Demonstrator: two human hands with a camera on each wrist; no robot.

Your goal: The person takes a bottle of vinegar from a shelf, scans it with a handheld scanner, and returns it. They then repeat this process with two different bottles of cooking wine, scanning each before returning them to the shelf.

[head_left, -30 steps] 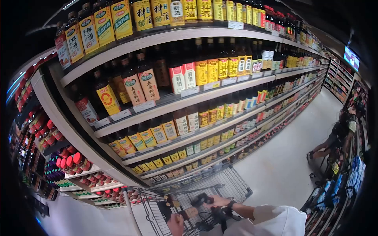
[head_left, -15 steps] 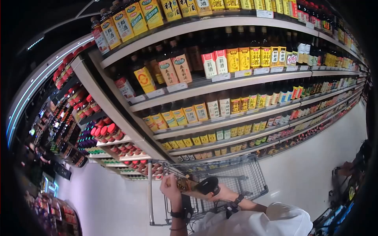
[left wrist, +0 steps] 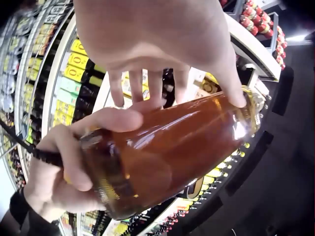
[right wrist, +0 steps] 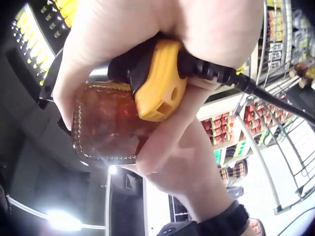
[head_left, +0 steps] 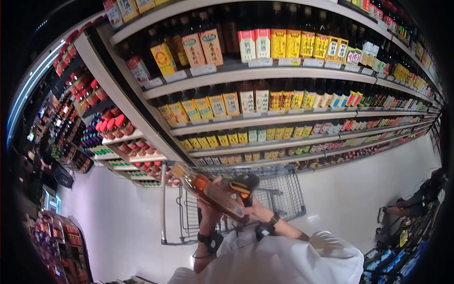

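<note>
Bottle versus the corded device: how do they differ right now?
The bottle looks see-through amber, while the corded device is opaque black and yellow. The bottle looks longer; the corded device is more compact. The corded device has a black cord; the bottle has none. Both touch the right hand.

Count: 2 hands, left hand [left wrist: 155,46] and right hand [head_left: 256,209]. 1 amber bottle [left wrist: 182,142], 1 black-and-yellow corded device [right wrist: 160,81], 1 cart [head_left: 163,203]. Second shelf [head_left: 227,76], toward left end: 2 peach-fronted bottles [head_left: 192,49], then 2 red-and-white bottles [head_left: 247,46].
</note>
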